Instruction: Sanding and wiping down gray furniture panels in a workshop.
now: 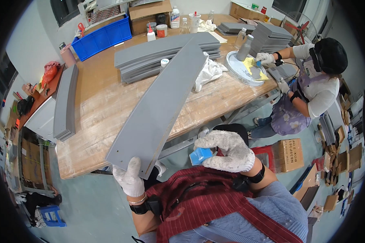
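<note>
A long flat grey board (158,97) slants up from my lap across the near edge of the table. My left hand (129,178), in a white knitted glove, grips its lower end, thumb on the upper face. Just right of the board, my gloved right hand (227,152) pinches a small blue block (200,156) with a paler lower side; it looks like a sponge or sanding block. The block is apart from the board. Behind the board lies a stack of grey boards (150,56), with a crumpled white cloth (211,73) beside it.
A co-worker (308,85) at the right handles a grey piece beside a round white lid (235,65). More grey boards (65,103) stack at the table's left end. A blue bin (103,40) and several bottles line the back. A cardboard box (290,156) sits on the floor.
</note>
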Available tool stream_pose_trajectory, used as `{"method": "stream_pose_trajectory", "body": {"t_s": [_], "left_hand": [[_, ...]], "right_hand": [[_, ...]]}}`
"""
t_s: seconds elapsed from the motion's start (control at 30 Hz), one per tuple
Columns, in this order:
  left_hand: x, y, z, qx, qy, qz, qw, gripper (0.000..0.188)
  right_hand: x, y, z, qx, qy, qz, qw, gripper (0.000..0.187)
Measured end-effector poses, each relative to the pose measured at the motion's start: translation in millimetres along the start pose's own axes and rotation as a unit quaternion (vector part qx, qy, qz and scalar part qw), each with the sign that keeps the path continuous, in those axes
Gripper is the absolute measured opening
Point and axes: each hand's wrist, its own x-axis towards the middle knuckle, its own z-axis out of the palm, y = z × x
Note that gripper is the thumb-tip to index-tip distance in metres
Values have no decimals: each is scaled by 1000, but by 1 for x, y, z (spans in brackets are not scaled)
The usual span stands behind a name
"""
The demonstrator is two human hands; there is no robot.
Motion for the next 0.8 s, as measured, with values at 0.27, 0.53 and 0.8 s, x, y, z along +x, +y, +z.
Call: {"method": "stream_pose_trajectory", "body": {"t_s": [0.27, 0.53, 0.8], "left_hand": [[-8, -17, -13, -37, -23, -83, 996, 57], [-12, -5, -25, -97, 14, -100, 990, 62], [-15, -5, -21, -12, 15, -134, 991, 42]], "right_hand": [[-8, 11, -2, 25, 32, 16, 999, 49], [-3, 12, -6, -1, 20, 76, 997, 53], [12, 15, 18, 166, 107, 60, 979, 46]]}}
